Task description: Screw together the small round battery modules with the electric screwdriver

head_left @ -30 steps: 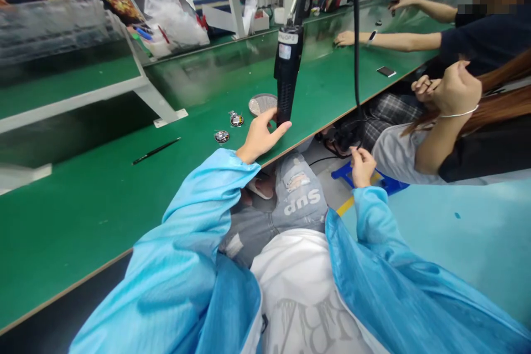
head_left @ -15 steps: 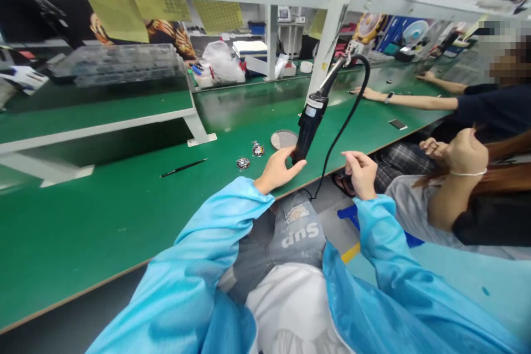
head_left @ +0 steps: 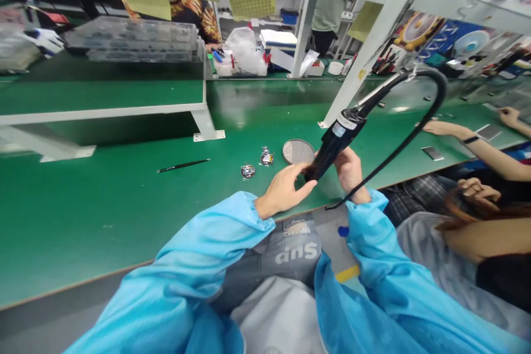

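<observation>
A black electric screwdriver (head_left: 337, 141) hangs tilted from its metal hanger, with a thick black cable looping down on its right. Around its lower end, the thumb and fingers of my left hand (head_left: 286, 188) are closed. My right hand (head_left: 349, 170) is curled close behind the tool's right side, its fingertips hidden by the body of the screwdriver. Left of my hands, two small round parts (head_left: 248, 171) with shiny electronics lie on the green bench, one a little farther back (head_left: 266, 158). Behind the screwdriver's tip sits a round grey dish (head_left: 297, 151).
A thin black brush-like tool (head_left: 183, 165) lies left on the green bench top (head_left: 136, 204). A raised shelf (head_left: 103, 105) carries clear plastic trays (head_left: 136, 38). A slanted white post (head_left: 373, 50) stands behind the screwdriver. Co-workers' arms (head_left: 493, 146) and a phone (head_left: 432, 153) are at right.
My right hand has moved left from beside the cable to behind the screwdriver. The screwdriver leans more to the right at its top. My view has shifted, and a co-worker's raised hand has lowered.
</observation>
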The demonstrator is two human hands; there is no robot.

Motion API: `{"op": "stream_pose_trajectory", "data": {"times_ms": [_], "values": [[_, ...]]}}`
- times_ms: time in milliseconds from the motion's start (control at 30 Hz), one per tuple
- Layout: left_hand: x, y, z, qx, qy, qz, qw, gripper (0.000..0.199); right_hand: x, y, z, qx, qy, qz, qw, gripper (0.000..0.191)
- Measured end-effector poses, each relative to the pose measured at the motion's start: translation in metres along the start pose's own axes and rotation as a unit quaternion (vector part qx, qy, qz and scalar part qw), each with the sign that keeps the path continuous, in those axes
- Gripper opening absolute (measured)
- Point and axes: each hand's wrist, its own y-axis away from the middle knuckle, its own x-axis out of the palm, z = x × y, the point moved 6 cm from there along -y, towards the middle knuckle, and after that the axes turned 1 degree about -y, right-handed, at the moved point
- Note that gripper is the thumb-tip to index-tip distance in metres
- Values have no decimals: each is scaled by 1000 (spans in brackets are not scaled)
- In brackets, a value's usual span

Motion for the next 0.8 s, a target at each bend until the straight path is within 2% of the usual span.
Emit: {"op": "stream_pose_trajectory", "data": {"times_ms": [67, 200, 367, 467, 533, 600, 667, 800], "values": [[-2, 0, -3, 4, -5, 0, 1000, 42, 18, -2, 9, -13, -3, 19, 1000, 89], [-17, 6, -6, 18, -32, 0, 999, 34, 32, -14, 19, -55, -29, 14, 998, 80], [-64, 34, 1, 29, -170, 44, 984, 27, 19, -27, 16, -63, -17, -54, 996, 68], [-96, 52, 16, -11, -253, 45, 966, 28, 10, -37, 13, -69, -40, -73, 994, 58], [-108, 57, 27, -41, -291, 36, 955, 30, 6, -46, 12, -76, -69, -69, 992, 52], [-109, 53, 33, -54, -312, 37, 948, 34, 4, -53, 13, -82, -92, -66, 990, 50], [-99, 42, 33, -43, -316, 55, 946, 37, 2, -58, 17, -82, -106, -67, 989, 51], [-82, 9, 26, -11, -310, 80, 947, 39, -3, -66, 25, -63, -97, -60, 991, 67]]}}
